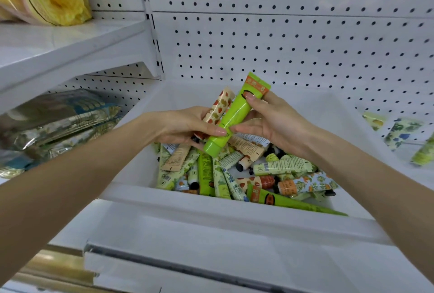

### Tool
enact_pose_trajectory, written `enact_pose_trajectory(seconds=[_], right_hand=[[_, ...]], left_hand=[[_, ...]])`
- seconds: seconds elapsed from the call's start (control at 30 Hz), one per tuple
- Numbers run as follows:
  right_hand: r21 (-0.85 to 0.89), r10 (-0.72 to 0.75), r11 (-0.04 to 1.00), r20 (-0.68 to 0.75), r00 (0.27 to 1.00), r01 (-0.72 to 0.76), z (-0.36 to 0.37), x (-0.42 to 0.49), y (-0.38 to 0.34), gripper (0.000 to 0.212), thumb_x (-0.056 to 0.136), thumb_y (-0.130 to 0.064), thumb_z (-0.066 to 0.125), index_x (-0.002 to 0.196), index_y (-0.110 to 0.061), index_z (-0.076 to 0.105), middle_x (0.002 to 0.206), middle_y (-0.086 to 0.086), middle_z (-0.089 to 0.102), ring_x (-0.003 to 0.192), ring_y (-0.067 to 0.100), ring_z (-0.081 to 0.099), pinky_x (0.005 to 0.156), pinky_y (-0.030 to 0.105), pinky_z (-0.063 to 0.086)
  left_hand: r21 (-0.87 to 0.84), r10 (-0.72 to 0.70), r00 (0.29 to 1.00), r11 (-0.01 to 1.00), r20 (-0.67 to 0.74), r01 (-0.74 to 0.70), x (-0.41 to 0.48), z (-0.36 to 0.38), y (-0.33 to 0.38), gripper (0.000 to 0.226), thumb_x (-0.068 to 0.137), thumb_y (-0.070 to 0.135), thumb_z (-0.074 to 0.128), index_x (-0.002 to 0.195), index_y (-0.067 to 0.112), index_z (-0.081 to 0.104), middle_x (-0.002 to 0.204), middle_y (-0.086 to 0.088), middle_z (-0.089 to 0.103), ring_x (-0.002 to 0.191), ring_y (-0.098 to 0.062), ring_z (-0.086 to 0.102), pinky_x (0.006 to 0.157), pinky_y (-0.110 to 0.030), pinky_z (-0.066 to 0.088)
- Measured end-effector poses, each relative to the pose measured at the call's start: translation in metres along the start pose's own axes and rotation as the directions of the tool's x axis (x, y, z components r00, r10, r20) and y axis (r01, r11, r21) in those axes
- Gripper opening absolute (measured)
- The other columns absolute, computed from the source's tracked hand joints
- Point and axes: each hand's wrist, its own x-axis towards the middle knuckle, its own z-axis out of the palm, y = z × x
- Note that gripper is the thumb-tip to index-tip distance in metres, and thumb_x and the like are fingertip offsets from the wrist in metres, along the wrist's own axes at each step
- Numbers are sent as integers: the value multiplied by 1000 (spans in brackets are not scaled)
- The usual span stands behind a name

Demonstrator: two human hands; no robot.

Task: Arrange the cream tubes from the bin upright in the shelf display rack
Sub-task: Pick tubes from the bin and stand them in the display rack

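A: Left forearm (pixel 70 175) and right forearm (pixel 380 175) reach in low over the bin (pixel 211 201) rim.
B: And the hands?
A: Both meet above the bin. Right hand (pixel 270 123) pinches a green tube (pixel 234 114) — fingertip near the crimp, thumb lower down. Left hand (pixel 185 126) grips a spotted tube (pixel 219 104), with its thumb also on the green one near the cap.
B: Upright?
A: Tilted, cap down and left. Loose tubes (pixel 234 170) lie heaped in the bin below. Floral tubes (pixel 402 135) sit to its right, blurred — pegboard (pixel 281 34) behind.
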Motion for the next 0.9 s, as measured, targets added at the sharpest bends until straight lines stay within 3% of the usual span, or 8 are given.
enact_pose_trajectory(seconds=[0.1,0.33,0.43,0.5,0.63,0.73,0.83,0.9], right_hand=[[-19,-64,998,-8,998,64,0,1,-1,29,95,-19,53,121,-6,52,89,15,68,70,23,70,68,25,58],[-78,-182,981,-44,982,178,-2,3,1,27,92,-13,58,115,1,56,94,13,67,70,15,68,67,17,53],[-88,-192,978,-39,981,188,-4,1,0,30,91,-12,60,118,-1,54,87,12,66,72,17,69,70,18,54],[-98,-194,977,-31,980,191,-4,1,0,30,90,-12,61,117,-1,55,85,12,66,72,19,69,70,19,55],[-179,-204,968,-135,970,178,-11,4,-2,34,85,-17,68,112,-3,53,77,7,61,56,11,58,56,19,48],[-201,-195,969,-262,945,144,-24,7,-3,36,85,-24,69,112,-6,55,77,5,56,52,9,50,51,19,43],[-406,-226,909,-290,930,95,-33,11,4,26,86,-30,67,101,-10,61,80,4,60,58,10,55,55,19,46],[-661,-257,748,-216,942,52,-37,16,14,23,85,-35,67,95,-14,64,84,0,63,71,9,59,66,21,48]], left_hand=[[-49,-5,1000,999,4,5,-1,0,0,85,42,34,94,116,15,58,110,-11,70,99,-23,68,75,-36,57],[-53,-29,999,998,17,30,-1,3,1,88,41,34,95,117,15,56,109,-13,70,98,-25,68,75,-39,57],[-21,-48,999,999,2,48,-2,5,1,66,58,22,90,116,15,57,104,-10,71,97,-23,68,74,-38,58],[-11,-51,998,999,-38,51,-2,7,2,46,70,14,75,113,14,58,99,-8,73,92,-20,69,72,-36,58],[11,-34,995,999,-95,35,-5,11,5,34,73,11,75,103,11,61,94,-8,72,86,-18,69,69,-36,60],[-14,-2,983,1000,-182,0,-4,12,3,38,65,13,72,100,7,60,95,-12,71,81,-18,69,71,-38,60],[-78,37,960,995,-276,-60,0,8,1,36,64,14,73,96,4,61,93,-15,69,76,-19,69,74,-40,60],[-94,53,937,992,-344,-90,2,5,2,30,66,13,73,92,4,62,91,-15,71,75,-20,69,81,-43,58]])
